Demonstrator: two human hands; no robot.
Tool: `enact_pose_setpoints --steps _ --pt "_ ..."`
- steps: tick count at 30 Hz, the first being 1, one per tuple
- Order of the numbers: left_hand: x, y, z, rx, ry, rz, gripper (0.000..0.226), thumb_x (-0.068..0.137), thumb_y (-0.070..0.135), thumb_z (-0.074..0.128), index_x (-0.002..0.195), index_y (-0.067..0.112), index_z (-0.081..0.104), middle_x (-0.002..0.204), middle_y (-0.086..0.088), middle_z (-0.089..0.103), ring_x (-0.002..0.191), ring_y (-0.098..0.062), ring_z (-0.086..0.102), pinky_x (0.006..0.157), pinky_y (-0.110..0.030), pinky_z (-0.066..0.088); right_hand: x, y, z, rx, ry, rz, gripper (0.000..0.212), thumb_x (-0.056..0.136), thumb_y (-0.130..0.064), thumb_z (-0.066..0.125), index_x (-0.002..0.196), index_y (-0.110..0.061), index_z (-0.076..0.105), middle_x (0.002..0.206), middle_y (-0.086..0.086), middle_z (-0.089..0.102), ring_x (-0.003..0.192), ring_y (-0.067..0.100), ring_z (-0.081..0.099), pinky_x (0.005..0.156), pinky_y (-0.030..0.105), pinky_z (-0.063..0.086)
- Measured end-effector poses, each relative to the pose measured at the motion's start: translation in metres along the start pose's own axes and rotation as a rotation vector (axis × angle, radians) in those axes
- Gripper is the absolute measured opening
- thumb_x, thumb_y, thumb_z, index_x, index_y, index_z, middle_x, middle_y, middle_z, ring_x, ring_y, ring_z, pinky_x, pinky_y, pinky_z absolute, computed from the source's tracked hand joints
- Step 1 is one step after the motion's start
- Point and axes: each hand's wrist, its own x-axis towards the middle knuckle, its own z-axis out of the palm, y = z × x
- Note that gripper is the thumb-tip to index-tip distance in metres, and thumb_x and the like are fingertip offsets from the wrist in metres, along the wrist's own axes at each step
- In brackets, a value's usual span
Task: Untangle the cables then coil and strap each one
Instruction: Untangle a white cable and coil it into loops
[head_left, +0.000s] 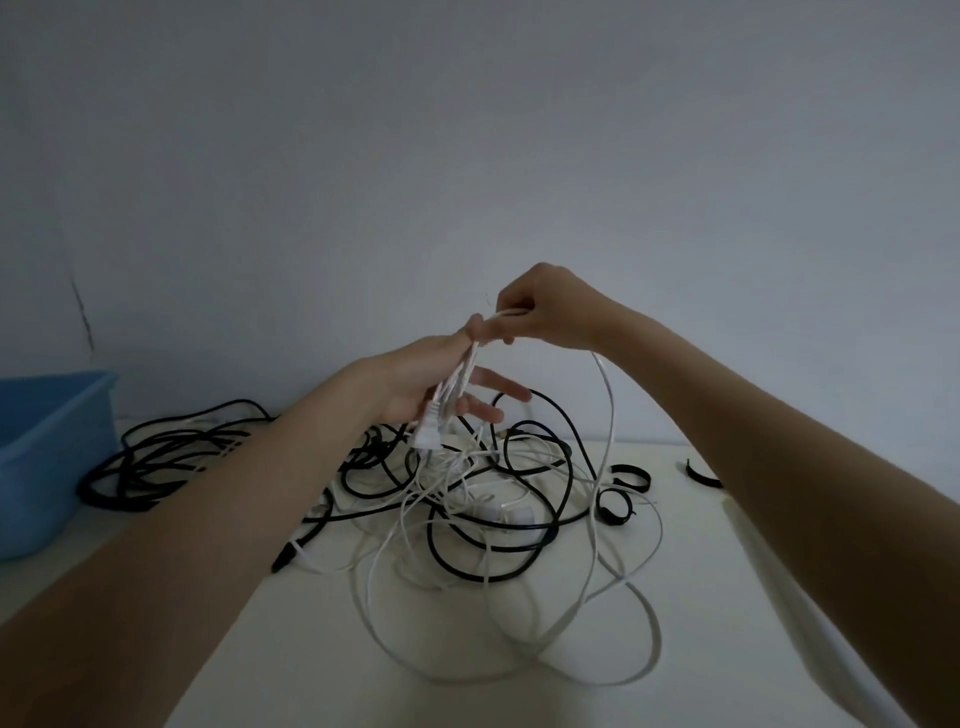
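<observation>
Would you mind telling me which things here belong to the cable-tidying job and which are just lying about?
Part of the job:
- white cable, held up by the left hand and right hand
- tangled black cables on the table
- second black cable bundle
- black straps

Just lying about:
- blue bin, at the left edge

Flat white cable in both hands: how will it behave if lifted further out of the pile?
The flat white cable looks floppy: it hangs in a slack curve below the right hand. It probably drags the pile, since its loops cross the black round cables. It seems light; the left hand pinches several strands with ease.
</observation>
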Motion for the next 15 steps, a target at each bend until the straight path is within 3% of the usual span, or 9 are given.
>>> enact_pose_setpoints --steps 3,5,7,8,10,13,15 --pt "-0.002 0.005 0.003 -0.102 -0.094 0.009 0.071 0.093 0.064 0.009 0.127 0.02 0.054 0.075 -0.013 0.07 0.027 -0.001 0.034 0.026 -0.011 0.023 -0.002 0.008 -0.001 0.048 0.084 0.009 0.03 0.083 -0.036 0.068 0.066 -0.013 0.061 0.059 -0.001 0.055 0.052 0.001 0.046 0.055 0.018 0.036" --pt "-0.006 0.01 0.007 -0.097 -0.184 0.036 0.081 0.088 0.07 0.006 0.114 0.02 0.064 0.06 -0.006 0.064 0.023 0.0 0.023 0.029 -0.011 0.01 -0.006 0.011 0.0 0.16 0.109 0.035 0.028 0.086 -0.039 0.063 0.082 -0.012 0.066 0.078 0.007 0.065 0.071 0.015 0.059 0.069 0.028 0.044" --pt "-0.01 0.014 0.01 -0.061 -0.233 0.073 0.082 0.087 0.07 0.009 0.09 0.02 0.074 0.048 0.001 0.058 0.02 0.0 0.022 0.032 -0.013 0.004 -0.015 0.011 0.005 0.421 0.013 0.078 0.032 0.094 -0.039 0.051 0.09 -0.011 0.066 0.071 0.013 0.059 0.059 0.026 0.054 0.056 0.027 0.038" --pt "-0.011 0.017 0.01 -0.056 -0.231 0.092 0.078 0.088 0.066 0.015 0.078 0.018 0.076 0.045 0.001 0.056 0.019 -0.001 0.023 0.032 -0.013 0.005 -0.019 0.011 0.008 0.584 -0.065 0.108 0.037 0.096 -0.042 0.043 0.088 -0.013 0.065 0.059 0.009 0.048 0.046 0.022 0.041 0.048 0.026 0.027" --pt "-0.012 0.022 0.007 -0.117 -0.212 0.123 0.058 0.088 0.057 0.034 0.077 0.018 0.076 0.049 0.003 0.058 0.02 -0.001 0.025 0.028 -0.009 0.009 -0.025 0.012 0.013 0.842 -0.2 0.157 0.052 0.092 -0.057 0.032 0.083 -0.015 0.061 0.051 -0.003 0.034 0.045 0.011 0.02 0.048 0.027 0.012" --pt "-0.01 0.024 -0.003 -0.161 -0.166 0.142 0.04 0.081 0.046 0.048 0.086 0.019 0.078 0.053 0.003 0.056 0.021 -0.001 0.026 0.027 -0.009 0.009 -0.028 0.015 0.019 0.978 -0.256 0.15 0.062 0.076 -0.07 0.032 0.093 -0.018 0.061 0.049 -0.011 0.043 0.045 0.007 0.021 0.045 0.023 0.014" --pt "-0.007 0.024 -0.003 -0.157 -0.089 0.155 0.038 0.086 0.044 0.049 0.079 0.017 0.075 0.051 0.005 0.051 0.021 -0.002 0.025 0.027 -0.011 0.008 -0.026 0.01 0.026 0.994 -0.128 0.245 0.063 0.079 -0.072 0.038 0.091 -0.013 0.059 0.054 -0.009 0.05 0.048 0.008 0.032 0.047 0.021 0.024"
